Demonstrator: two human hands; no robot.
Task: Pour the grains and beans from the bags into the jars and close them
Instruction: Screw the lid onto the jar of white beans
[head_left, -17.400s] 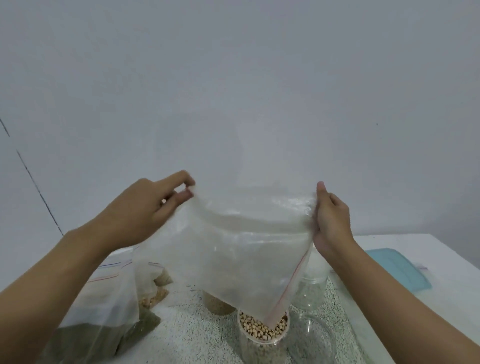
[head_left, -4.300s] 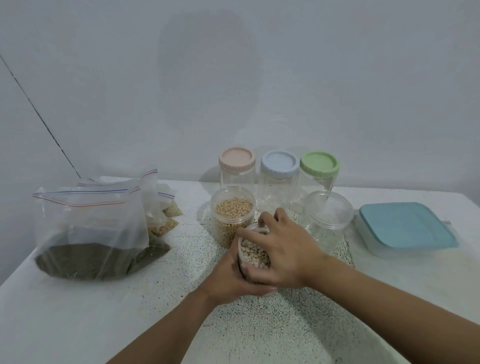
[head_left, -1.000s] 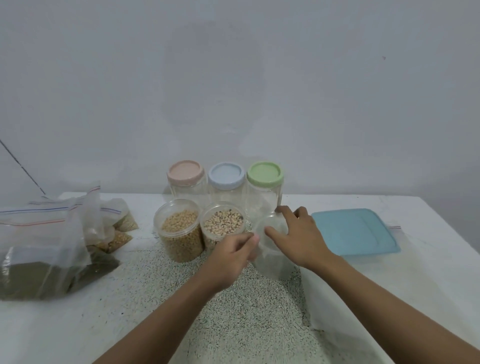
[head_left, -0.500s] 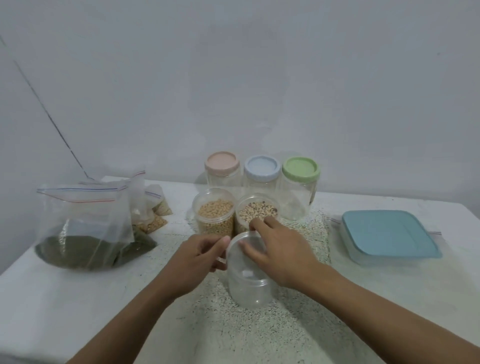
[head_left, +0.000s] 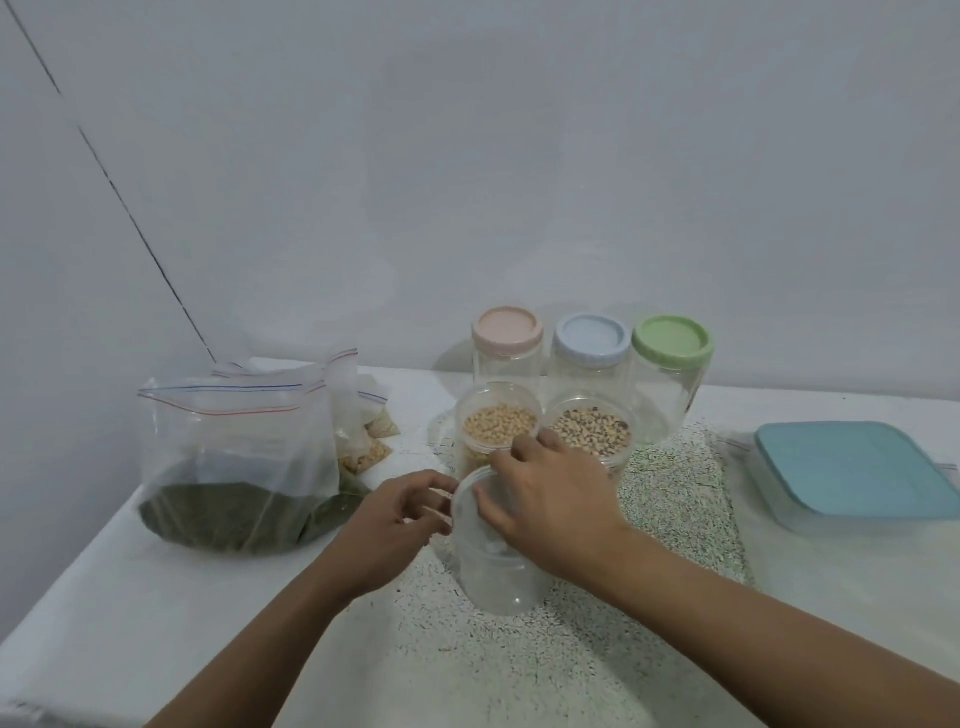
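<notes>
Gripping the empty jar midway between the side edges of the table, right hand curled over its rim, left hand hooked on its side, just before two open filled jars, risking a bean spill with any careless shove backward.

Free pass along near edge of bench. Empty jar stands mid-bench. Bag of green grain blocks left edge. Three lidded jars, two filled open jars crowd far edge. Blue-lidded box fills right edge.
</notes>
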